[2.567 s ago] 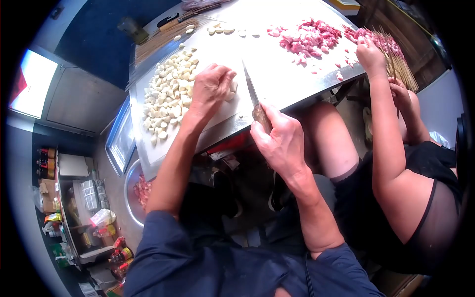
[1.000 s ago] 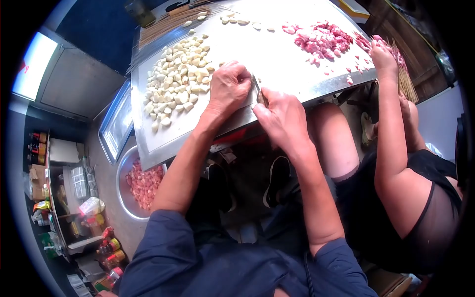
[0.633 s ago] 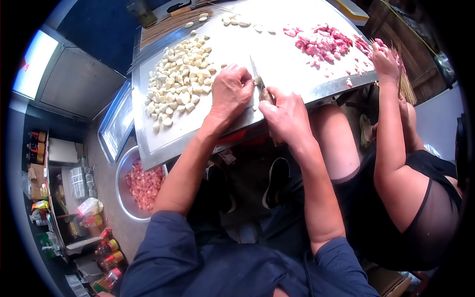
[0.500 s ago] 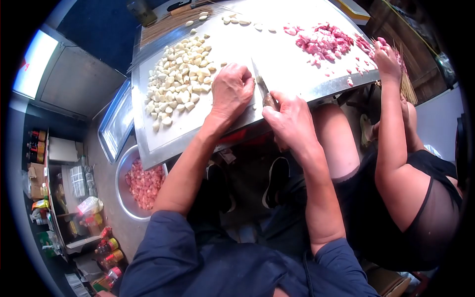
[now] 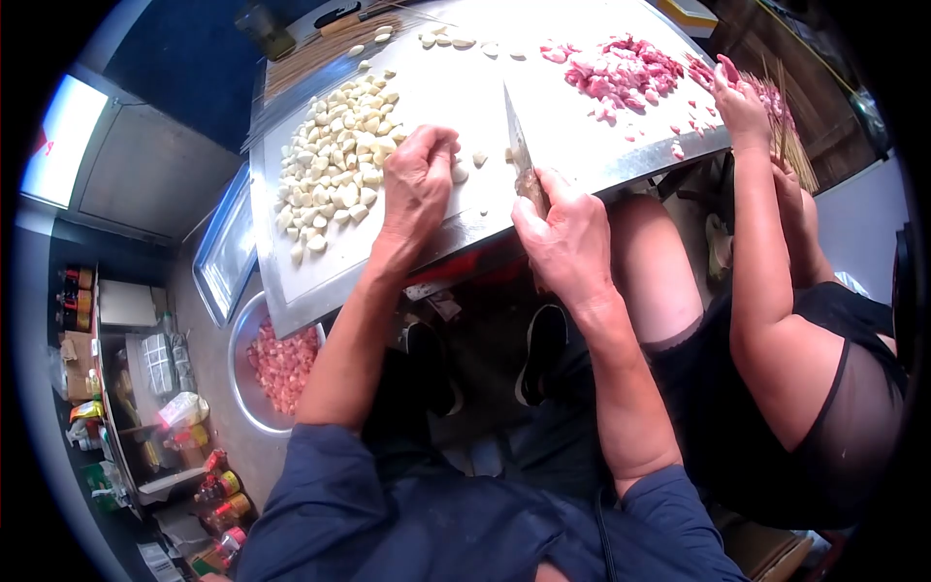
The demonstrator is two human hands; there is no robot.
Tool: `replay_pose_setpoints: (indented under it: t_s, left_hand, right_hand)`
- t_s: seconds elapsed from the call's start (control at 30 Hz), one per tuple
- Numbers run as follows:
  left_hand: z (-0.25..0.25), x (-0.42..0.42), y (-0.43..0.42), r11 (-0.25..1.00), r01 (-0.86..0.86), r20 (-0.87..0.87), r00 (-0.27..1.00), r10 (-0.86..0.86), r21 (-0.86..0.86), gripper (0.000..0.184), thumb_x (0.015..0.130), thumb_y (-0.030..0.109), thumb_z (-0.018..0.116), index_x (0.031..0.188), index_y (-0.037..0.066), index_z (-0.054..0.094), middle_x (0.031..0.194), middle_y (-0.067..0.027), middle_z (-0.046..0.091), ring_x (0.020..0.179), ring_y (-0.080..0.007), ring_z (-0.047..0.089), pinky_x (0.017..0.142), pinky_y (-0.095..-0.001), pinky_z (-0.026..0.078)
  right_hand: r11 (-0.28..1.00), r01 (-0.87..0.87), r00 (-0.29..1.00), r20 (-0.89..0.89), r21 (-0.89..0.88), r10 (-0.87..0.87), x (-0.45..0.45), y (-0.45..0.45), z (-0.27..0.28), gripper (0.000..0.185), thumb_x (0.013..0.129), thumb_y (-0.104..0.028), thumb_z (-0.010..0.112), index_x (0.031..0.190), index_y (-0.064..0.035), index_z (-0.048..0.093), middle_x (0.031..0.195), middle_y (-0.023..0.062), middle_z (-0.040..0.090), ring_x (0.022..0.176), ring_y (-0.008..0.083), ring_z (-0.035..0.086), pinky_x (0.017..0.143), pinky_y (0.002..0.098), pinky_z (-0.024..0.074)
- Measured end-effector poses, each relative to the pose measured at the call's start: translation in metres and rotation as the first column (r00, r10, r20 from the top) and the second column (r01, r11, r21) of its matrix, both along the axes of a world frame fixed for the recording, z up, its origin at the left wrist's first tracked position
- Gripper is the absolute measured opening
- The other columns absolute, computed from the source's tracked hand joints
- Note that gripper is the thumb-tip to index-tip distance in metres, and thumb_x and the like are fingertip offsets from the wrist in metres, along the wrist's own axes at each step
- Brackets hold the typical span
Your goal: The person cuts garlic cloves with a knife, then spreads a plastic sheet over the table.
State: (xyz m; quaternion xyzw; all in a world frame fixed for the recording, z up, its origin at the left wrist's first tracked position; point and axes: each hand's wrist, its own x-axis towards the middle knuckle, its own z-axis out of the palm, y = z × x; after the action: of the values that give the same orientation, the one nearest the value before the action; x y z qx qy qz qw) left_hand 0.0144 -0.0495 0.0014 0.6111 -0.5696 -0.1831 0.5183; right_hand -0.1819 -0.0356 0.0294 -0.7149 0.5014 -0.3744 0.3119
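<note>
My right hand (image 5: 572, 233) is wrapped round the handle of a knife (image 5: 518, 141), its blade pointing away from me over the white board (image 5: 456, 97). The fingers of my left hand (image 5: 417, 179) are curled closed above the board; whatever is in them is hidden. Right beside those fingers lies a pale garlic clove (image 5: 459, 173), with a smaller piece (image 5: 480, 158) a little farther right. A large pile of peeled garlic cloves (image 5: 339, 160) spreads to the left of my left hand.
Cut pink meat (image 5: 626, 73) is heaped at the board's right, where another person's hand (image 5: 742, 107) works near thin skewers (image 5: 800, 165). More skewers (image 5: 325, 53) lie at the far left. On the floor, a metal bowl (image 5: 240, 373) holds meat chunks. Bottles (image 5: 218, 485) stand by a shelf.
My left hand has moved left, away from the blade, and garlic pieces now show between them. The knife has tilted more upright in my right hand. The other person's hand has shifted slightly left.
</note>
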Motion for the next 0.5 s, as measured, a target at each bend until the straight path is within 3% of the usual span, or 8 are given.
replay_pose_setpoints:
  t_s: [0.07, 0.1, 0.17, 0.4, 0.5]
  left_hand:
    - [0.001, 0.004, 0.008, 0.996, -0.041, 0.097, 0.994, 0.049, -0.077, 0.012, 0.095, 0.001, 0.06, 0.097, -0.003, 0.07, 0.089, -0.0132, 0.069, 0.077, -0.0215, 0.068, 0.07, -0.034, 0.054]
    - [0.002, 0.004, 0.013, 0.996, -0.044, 0.098, 0.994, 0.051, -0.074, 0.012, 0.095, 0.001, 0.06, 0.097, -0.003, 0.07, 0.089, -0.0132, 0.069, 0.077, -0.0215, 0.068, 0.07, -0.034, 0.054]
    - [0.005, 0.004, 0.021, 0.994, 0.003, 0.259, 0.966, 0.025, -0.109, 0.007, 0.09, 0.002, 0.066, 0.093, -0.002, 0.071, 0.088, -0.0119, 0.066, 0.076, -0.0206, 0.066, 0.069, -0.0339, 0.053]
    - [0.001, 0.002, 0.02, 0.995, -0.018, 0.257, 0.965, 0.043, -0.097, 0.004, 0.082, 0.004, 0.072, 0.083, 0.0, 0.072, 0.082, -0.0097, 0.062, 0.073, -0.0218, 0.062, 0.067, -0.0343, 0.051]
    - [0.0, 0.005, 0.019, 0.997, -0.019, 0.294, 0.955, 0.042, -0.081, 0.002, 0.084, -0.001, 0.074, 0.084, -0.001, 0.072, 0.085, -0.0065, 0.063, 0.074, -0.0158, 0.063, 0.067, -0.0289, 0.052]
  right_hand:
    - [1.0, -0.013, 1.0, 0.012, -0.018, 0.013, 0.001, 0.003, 0.004, 0.02, 0.086, -0.016, 0.061, 0.093, 0.0018, 0.065, 0.079, 0.0274, 0.067, 0.078, 0.046, 0.068, 0.072, 0.052, 0.054]
    - [0.999, -0.021, 1.0, 0.021, -0.039, 0.022, 0.002, 0.006, 0.005, 0.018, 0.086, -0.014, 0.061, 0.094, 0.0011, 0.066, 0.078, 0.0267, 0.067, 0.077, 0.0453, 0.068, 0.071, 0.0513, 0.0541]
    - [0.997, -0.053, 0.998, 0.039, -0.062, 0.055, 0.005, 0.013, 0.004, 0.018, 0.086, -0.014, 0.062, 0.095, 0.0005, 0.066, 0.078, 0.026, 0.067, 0.076, 0.0449, 0.068, 0.07, 0.0509, 0.0541]
    - [0.988, -0.143, 0.989, -0.038, -0.062, 0.14, 0.004, 0.015, 0.005, 0.02, 0.085, -0.016, 0.064, 0.098, -0.0012, 0.066, 0.081, 0.0237, 0.069, 0.078, 0.0432, 0.069, 0.071, 0.0504, 0.0547]
    - [0.982, -0.173, 0.984, -0.05, -0.073, 0.169, 0.004, 0.016, 0.003, 0.021, 0.084, -0.016, 0.065, 0.1, -0.0025, 0.067, 0.082, 0.0235, 0.069, 0.08, 0.0423, 0.069, 0.072, 0.0503, 0.055]
